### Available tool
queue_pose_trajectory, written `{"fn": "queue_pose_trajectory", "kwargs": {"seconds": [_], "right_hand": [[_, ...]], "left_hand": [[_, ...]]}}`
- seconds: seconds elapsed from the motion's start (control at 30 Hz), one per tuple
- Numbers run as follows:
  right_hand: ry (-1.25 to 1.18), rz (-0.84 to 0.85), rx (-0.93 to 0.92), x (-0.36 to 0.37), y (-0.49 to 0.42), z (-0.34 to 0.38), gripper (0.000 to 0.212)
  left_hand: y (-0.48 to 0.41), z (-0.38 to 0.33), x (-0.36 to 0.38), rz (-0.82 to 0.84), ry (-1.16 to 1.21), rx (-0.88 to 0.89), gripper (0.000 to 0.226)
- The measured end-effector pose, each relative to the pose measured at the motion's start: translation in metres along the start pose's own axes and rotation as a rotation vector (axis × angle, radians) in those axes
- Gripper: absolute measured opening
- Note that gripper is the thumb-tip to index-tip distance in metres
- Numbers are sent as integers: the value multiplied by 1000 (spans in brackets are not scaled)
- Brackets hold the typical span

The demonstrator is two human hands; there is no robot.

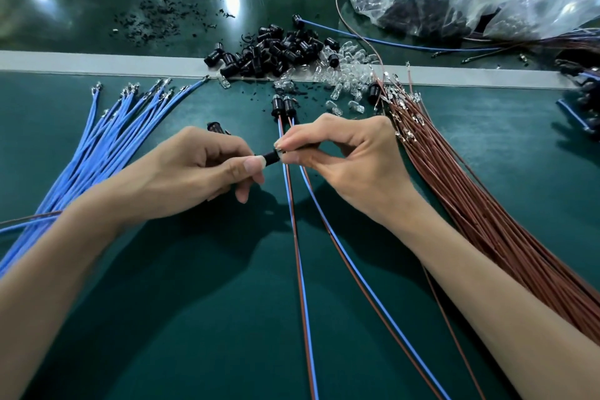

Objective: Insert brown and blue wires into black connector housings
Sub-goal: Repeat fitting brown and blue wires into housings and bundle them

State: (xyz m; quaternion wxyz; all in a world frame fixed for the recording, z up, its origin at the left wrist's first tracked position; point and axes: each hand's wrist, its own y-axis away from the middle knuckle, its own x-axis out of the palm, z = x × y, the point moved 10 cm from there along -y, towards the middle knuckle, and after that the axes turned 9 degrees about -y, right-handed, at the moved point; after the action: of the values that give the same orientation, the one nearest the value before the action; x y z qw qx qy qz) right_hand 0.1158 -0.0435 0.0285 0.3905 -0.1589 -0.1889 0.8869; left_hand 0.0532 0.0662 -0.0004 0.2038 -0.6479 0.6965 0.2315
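Where the green mat [194, 318] reaches 9 o'clock, item one: blue wires [107, 140], a fanned bundle with metal terminals at the far ends. Item two, centre: left hand [194, 172], thumb and curled fingers gripping a black connector housing [271, 156], a short, glossy cylinder held level. Right hand [341, 159] pinches the housing's other end between thumb and forefinger. Just past the hands toward 12 o'clock, two wired housings [284, 105] trail paired blue-and-brown leads toward 6. Loose housings [276, 49] are heaped farther toward 12. Last item, 3 o'clock: brown wires [470, 188], a dense bundle with terminals at the far ends.
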Motion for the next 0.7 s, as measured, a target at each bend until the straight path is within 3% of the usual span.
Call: {"fn": "queue_pose_trajectory", "kwargs": {"seconds": [0.17, 0.27, 0.37, 0.43, 0.7], "right_hand": [[-50, 32, 7, 7, 0, 3, 23], [-15, 173, 47, 16, 0, 5, 27], [100, 300, -7, 29, 0, 12, 31], [188, 308, -67, 32, 0, 15, 22], [292, 374, -53, 41, 2, 10, 14]], "left_hand": [[1, 4, 8, 32, 158, -53, 26], [2, 4, 12, 90, 235, -88, 27], [3, 0, 18, 175, 207, -77, 29], [4, 1, 22, 198, 190, -99, 26], [0, 8, 20, 137, 180, -181, 32]]}}
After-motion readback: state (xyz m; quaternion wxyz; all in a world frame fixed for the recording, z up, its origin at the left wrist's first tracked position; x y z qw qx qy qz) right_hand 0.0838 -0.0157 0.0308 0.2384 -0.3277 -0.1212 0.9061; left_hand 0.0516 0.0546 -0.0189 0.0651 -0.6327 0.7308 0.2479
